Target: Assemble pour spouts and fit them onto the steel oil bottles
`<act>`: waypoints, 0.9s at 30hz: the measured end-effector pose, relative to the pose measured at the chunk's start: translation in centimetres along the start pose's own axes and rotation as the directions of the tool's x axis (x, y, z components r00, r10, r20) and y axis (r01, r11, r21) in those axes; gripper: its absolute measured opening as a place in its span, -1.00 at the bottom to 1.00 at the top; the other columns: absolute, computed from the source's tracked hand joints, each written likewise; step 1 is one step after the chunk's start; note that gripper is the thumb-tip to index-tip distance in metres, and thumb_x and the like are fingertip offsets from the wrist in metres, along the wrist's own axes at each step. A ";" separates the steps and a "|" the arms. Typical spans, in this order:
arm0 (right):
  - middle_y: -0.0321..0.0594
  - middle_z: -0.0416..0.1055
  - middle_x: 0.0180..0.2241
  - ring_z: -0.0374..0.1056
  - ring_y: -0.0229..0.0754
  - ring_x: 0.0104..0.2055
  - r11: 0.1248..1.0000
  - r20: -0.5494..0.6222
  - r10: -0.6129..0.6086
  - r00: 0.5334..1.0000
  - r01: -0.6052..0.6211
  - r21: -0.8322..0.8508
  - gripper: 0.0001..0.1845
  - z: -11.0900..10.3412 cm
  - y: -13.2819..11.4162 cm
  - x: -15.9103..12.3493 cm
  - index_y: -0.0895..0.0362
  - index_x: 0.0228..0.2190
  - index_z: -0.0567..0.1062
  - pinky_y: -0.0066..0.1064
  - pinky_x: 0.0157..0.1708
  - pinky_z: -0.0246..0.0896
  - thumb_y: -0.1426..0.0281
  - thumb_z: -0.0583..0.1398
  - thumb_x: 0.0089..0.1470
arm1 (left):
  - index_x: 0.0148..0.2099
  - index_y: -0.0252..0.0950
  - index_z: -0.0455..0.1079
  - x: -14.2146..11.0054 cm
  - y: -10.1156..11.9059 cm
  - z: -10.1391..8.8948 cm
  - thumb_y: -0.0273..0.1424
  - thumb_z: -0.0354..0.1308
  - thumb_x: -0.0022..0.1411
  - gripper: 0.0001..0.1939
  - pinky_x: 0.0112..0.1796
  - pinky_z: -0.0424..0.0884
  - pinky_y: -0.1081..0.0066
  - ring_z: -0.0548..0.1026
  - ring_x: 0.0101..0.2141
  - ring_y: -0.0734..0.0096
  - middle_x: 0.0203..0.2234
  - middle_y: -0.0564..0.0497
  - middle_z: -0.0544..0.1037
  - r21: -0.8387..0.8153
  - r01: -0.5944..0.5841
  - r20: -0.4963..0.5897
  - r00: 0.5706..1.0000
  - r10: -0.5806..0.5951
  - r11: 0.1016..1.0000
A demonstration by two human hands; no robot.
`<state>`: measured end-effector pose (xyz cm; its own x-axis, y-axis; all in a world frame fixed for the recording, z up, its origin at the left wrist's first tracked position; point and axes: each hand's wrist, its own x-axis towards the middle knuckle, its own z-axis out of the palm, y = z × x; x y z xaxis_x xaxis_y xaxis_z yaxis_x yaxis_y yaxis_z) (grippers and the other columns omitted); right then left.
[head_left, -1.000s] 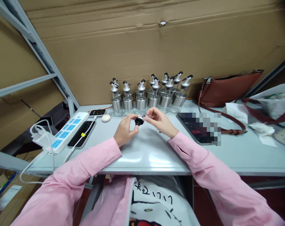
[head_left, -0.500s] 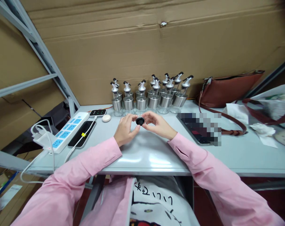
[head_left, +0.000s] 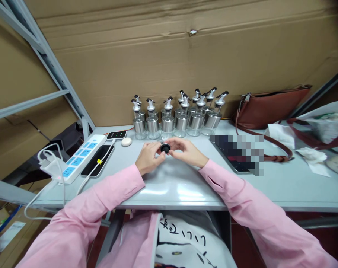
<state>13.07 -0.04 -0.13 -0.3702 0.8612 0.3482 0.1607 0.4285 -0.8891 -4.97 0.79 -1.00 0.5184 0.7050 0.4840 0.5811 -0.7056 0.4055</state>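
Note:
Between my two hands is a bottle pourer spout (head_left: 165, 148), its round black stopper end facing me with a silvery rim around it. My left hand (head_left: 150, 157) grips it from the left, thumb at the lower edge. From the right, the fingers and thumb of my right hand (head_left: 185, 152) close on it too. Fingers hide most of its far side. Just behind my hands stand several glass oil bottles (head_left: 168, 122) with steel bands, each topped by a silver spout with a black lever.
To the left lie a power strip (head_left: 84, 153), a phone (head_left: 98, 160) with a white cable, a small black device (head_left: 116, 135) and a round white case (head_left: 126, 142). On the right are a dark tablet-like device (head_left: 227, 154), a brown bag (head_left: 272, 108) and crumpled tissue (head_left: 311, 154).
My hands have lowered slightly toward me with the pourer spout, which has tilted a little. Both hands still hold it. The bottles stay in place.

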 end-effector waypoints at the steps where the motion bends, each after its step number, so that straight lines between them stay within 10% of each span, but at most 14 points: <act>1: -0.23 0.46 -0.36 0.39 -0.24 -0.38 1.000 0.004 0.003 1.000 -0.003 -0.001 -0.68 0.0 0.0 0.0 0.15 -0.26 0.42 -0.29 -0.22 0.31 0.45 0.21 -0.17 | -0.45 -0.28 0.19 0.0 0.0 0.0 -0.36 -0.06 0.13 -0.86 -0.27 0.22 0.29 0.37 -0.44 0.35 -0.54 0.06 0.39 0.000 0.002 -0.001 1.000 -0.002 1.000; 27: -0.38 0.36 -0.52 0.15 -0.37 -0.58 0.988 0.025 -0.027 0.999 0.031 -0.152 -0.76 0.4 -0.5 -0.3 0.13 -0.39 0.33 -0.50 -0.53 0.11 0.52 0.15 -0.24 | -0.49 -0.28 0.20 0.0 0.2 0.0 -0.41 0.04 0.01 -0.91 -0.23 0.20 0.30 0.37 -0.48 0.40 -0.58 0.11 0.39 0.072 -0.028 0.020 0.999 0.026 0.997</act>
<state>12.78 -0.61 0.07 -0.3974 0.8420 0.3647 0.2865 0.4914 -0.8224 -4.91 0.63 -0.93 0.5460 0.6875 0.4788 0.6101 -0.7179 0.3351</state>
